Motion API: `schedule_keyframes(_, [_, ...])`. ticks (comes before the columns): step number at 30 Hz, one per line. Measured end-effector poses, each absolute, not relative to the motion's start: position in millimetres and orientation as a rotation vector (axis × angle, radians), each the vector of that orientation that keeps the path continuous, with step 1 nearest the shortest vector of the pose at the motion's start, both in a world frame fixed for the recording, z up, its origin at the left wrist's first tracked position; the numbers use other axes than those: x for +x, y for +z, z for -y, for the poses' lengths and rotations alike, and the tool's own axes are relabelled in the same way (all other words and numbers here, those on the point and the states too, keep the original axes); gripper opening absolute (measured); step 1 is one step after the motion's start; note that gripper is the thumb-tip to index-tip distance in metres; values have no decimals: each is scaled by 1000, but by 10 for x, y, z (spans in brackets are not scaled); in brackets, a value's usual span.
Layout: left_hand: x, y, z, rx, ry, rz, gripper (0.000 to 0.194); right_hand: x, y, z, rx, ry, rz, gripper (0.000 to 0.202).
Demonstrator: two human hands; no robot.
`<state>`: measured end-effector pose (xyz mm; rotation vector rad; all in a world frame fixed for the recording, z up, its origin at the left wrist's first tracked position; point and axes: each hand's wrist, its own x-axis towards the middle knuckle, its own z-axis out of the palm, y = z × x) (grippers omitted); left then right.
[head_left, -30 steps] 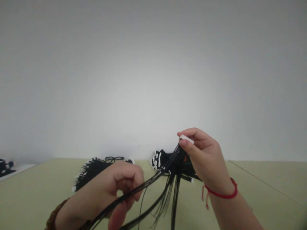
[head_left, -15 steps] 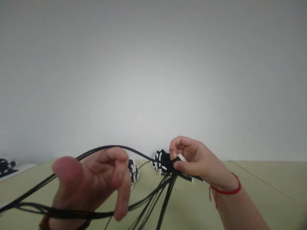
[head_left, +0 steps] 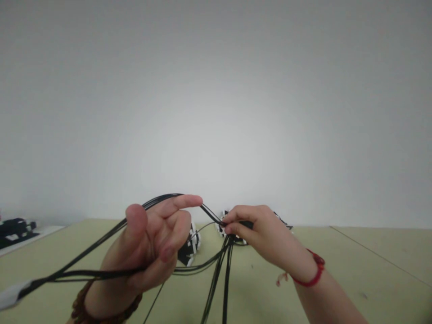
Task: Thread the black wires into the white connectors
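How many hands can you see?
2. The left hand is open, with black cords running past it. The right hand is pinching the cords, near the middle. Neither is hidden, and I see no others.

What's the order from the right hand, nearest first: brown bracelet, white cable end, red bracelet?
From the right hand, head view:
1. Red bracelet, at its wrist.
2. Brown bracelet, left side, low.
3. White cable end, far left edge.
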<state>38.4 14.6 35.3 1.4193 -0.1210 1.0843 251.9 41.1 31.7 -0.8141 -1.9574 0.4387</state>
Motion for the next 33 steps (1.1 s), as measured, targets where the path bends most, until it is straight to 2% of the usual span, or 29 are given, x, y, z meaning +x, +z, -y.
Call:
schedule_keyframes(4, [351, 360, -192, 1433, 1016, 172, 54, 2621, 299, -515, -697, 725, 1779, 7])
schedule_keyframes(9, [312, 338, -284, 1445, 1012, 195, 53, 2651, 310, -547, -286, 1008, 1473, 12])
schedule_keyframes(13, [304, 333, -326, 1444, 1065, 156, 49, 2732, 320, -508, 34, 1085, 1335, 17])
schedule_keyframes(16, [301, 340, -357, 1474, 1100, 117, 49, 2831, 306, -483, 144, 1081, 1380, 7])
schedule_keyframes(17, [299, 342, -369, 1490, 1106, 102, 49, 2868, 296, -482, 143, 1091, 1431, 11])
schedule_keyframes(20, [289, 346, -397, 1534, 1119, 86, 49, 2976, 258, -513, 138, 1172, 1781, 44])
schedule_keyframes(22, [282, 344, -403, 1556, 1141, 82, 48, 3024, 226, -563, 237, 1263, 1901, 47])
schedule_keyframes(24, [281, 337, -389, 1576, 1173, 79, 46, 3036, 194, -615, 324, 1339, 1802, 41])
schedule_keyframes(28, [308, 301, -305, 1603, 1284, 102, 47, 2955, 141, -651, 24, 1445, 1734, 15])
schedule_keyframes(33, [325, 232, -168, 1682, 1310, 155, 54, 2719, 136, -570, -480, 1564, 2056, 26])
